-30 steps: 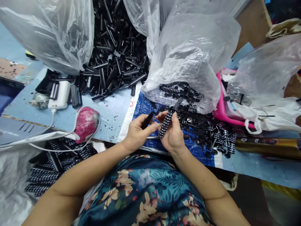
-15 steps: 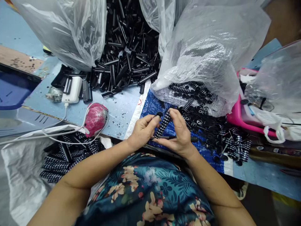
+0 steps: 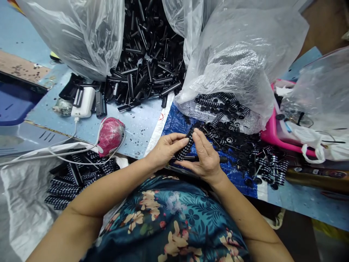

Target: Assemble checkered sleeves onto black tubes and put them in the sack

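Our left hand [image 3: 163, 151] pinches a black plastic cover [image 3: 190, 134] against the patterned roller [image 3: 183, 153], right hand [image 3: 207, 159] clasping it too, black plastic pile [image 3: 149, 72] at 11 o'clock.

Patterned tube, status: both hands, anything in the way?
Left hand pinches a smooth black piece against the black-and-white patterned tube. Right hand grips the tube. Slim dark rod close by; held or lying, can't tell.
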The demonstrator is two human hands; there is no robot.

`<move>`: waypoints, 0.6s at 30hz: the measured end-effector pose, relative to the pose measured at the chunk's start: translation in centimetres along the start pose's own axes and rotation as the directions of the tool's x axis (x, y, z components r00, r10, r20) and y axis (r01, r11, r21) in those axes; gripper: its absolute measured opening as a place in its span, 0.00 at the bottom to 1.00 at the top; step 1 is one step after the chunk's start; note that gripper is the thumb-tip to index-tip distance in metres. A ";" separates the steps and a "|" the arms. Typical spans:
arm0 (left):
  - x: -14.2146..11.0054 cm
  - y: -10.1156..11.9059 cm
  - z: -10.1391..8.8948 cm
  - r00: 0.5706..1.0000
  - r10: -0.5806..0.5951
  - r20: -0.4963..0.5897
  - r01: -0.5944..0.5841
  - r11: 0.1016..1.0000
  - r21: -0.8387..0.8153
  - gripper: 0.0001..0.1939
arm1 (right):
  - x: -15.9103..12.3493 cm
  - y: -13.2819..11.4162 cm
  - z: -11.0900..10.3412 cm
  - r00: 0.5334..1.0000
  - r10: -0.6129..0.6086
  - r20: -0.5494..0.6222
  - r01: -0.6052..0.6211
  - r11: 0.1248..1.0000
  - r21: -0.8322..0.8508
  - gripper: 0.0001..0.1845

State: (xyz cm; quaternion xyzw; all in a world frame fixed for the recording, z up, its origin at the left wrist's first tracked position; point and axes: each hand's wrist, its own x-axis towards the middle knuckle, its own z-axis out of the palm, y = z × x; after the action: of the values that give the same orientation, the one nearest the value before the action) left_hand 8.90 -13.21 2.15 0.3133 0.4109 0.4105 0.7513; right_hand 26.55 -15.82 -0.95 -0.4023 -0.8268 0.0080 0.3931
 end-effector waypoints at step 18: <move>2.5 3.1 -8.8 0.982 0.104 0.155 -0.168 0.135 0.976 0.10 | -3.2 1.0 -1.9 0.954 0.244 0.174 -0.221 0.965 -0.141 0.09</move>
State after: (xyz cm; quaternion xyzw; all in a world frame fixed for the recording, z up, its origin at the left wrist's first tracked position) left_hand 0.87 -8.41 -0.36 0.7726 0.5299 0.1015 0.3347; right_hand 29.64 -17.86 -2.03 -0.5171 -0.8063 0.0429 0.2839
